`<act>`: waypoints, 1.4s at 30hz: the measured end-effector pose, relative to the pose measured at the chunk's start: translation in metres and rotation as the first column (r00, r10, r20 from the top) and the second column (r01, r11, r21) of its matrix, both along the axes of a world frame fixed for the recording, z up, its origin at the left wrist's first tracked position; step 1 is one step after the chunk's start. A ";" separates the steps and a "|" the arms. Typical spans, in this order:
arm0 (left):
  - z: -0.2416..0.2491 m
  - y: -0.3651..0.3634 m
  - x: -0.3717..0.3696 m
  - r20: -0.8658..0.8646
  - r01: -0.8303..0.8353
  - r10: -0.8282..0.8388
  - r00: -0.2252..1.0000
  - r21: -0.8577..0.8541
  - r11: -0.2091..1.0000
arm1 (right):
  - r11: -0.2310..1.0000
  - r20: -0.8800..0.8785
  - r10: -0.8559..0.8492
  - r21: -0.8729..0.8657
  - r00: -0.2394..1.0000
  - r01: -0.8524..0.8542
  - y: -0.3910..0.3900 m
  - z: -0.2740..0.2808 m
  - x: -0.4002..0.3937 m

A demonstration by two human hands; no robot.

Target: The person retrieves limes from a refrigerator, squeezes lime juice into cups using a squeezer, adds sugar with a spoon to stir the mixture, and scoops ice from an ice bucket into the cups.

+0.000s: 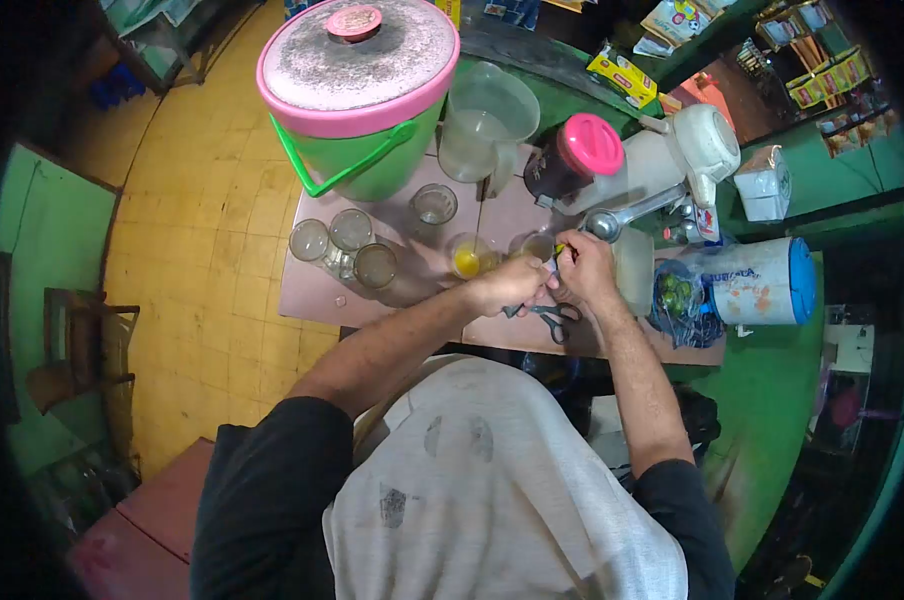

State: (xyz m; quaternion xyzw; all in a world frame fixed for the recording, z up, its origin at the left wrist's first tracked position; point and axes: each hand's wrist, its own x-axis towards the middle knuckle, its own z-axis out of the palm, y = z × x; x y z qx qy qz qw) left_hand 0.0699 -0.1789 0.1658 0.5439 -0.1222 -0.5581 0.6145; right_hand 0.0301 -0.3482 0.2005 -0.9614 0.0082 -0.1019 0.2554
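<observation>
My left hand (pixel 517 285) is closed at the table's front edge, its fingertips meeting those of my right hand (pixel 586 265). My right hand is pinched on a small packet (pixel 560 251) that shows a yellow-green end; most of it is hidden by the fingers. A pale bit of it seems to reach my left fingertips. Dark-handled scissors (pixel 558 322) lie just below both hands. Beside my left hand stands a glass with yellow contents (pixel 468 262). Another glass (pixel 534 245), partly covered by my hands, is behind them.
Several glasses (pixel 376 266) stand left on the pink table (pixel 307 298). Behind are a pink-lidded cooler (pixel 372 130), a clear pitcher (pixel 484 125) and a dark pink-lidded jug (pixel 562 170). At right are a ladle (pixel 637 210), a bag of green fruit (pixel 680 295) and a blue-lidded container (pixel 762 282).
</observation>
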 end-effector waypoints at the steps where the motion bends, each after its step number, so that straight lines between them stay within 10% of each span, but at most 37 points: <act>1: -0.001 -0.001 0.000 -0.007 0.002 -0.002 1.000 -0.009 1.000 | 1.000 0.009 0.002 -0.021 1.000 -0.002 0.000 -0.002 0.000; 17: 0.026 0.009 0.058 0.109 0.250 -0.260 0.959 0.093 0.964 | 0.984 -0.261 -0.026 0.161 0.965 0.070 -0.012 0.015 0.019; 22: 0.022 0.006 0.065 0.152 0.276 -0.289 0.945 0.101 0.956 | 0.997 -0.193 0.004 -0.080 0.981 -0.020 -0.007 0.010 0.025; 35: 0.023 0.003 0.067 0.123 0.293 -0.309 0.943 0.131 0.947 | 0.990 -0.108 -0.082 -0.122 0.991 0.068 -0.004 -0.005 0.021; 42: 0.028 0.007 0.081 0.069 0.325 -0.334 0.940 0.115 0.939 | 0.973 -0.167 0.138 -0.160 0.976 -0.164 -0.015 0.010 0.021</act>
